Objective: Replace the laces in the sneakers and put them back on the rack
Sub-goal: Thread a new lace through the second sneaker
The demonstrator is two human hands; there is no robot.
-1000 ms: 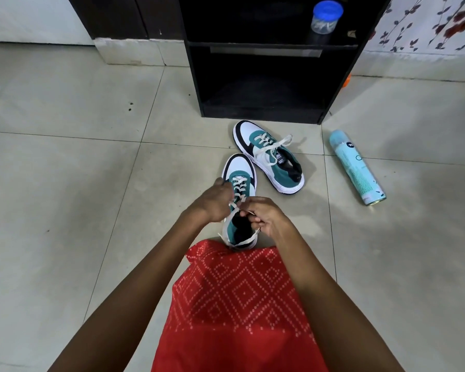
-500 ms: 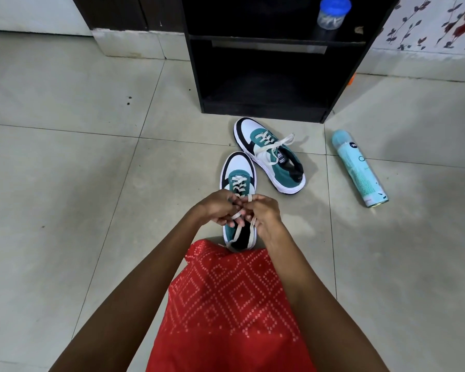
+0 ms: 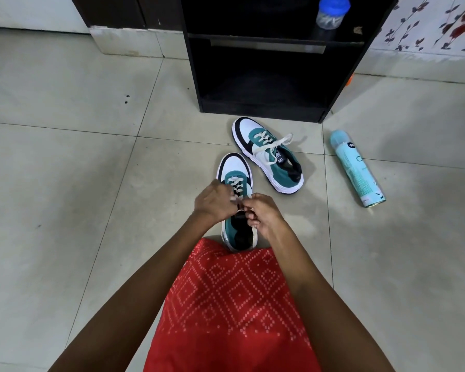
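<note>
Tying the top of the lace, we judge; the entries run near to far.

- Red diamond-patterned cloth (image 3: 226, 304): over our lap.
- Left hand (image 3: 212, 202) and right hand (image 3: 263, 213): close together, fingers curled, each pinching the flat white lace (image 3: 255, 234).
- Teal, white and black near sneaker (image 3: 235, 170): on the floor tiles under both hands.
- Matching far sneaker (image 3: 269, 157): to the right, laced, ends loose.
- Pale blue spray can (image 3: 357, 167): lying further right.
- Black wooden rack (image 3: 261, 108): farthest, with both sneakers short of it.

Next we must cinch the knot evenly, then lift the pair.
</note>
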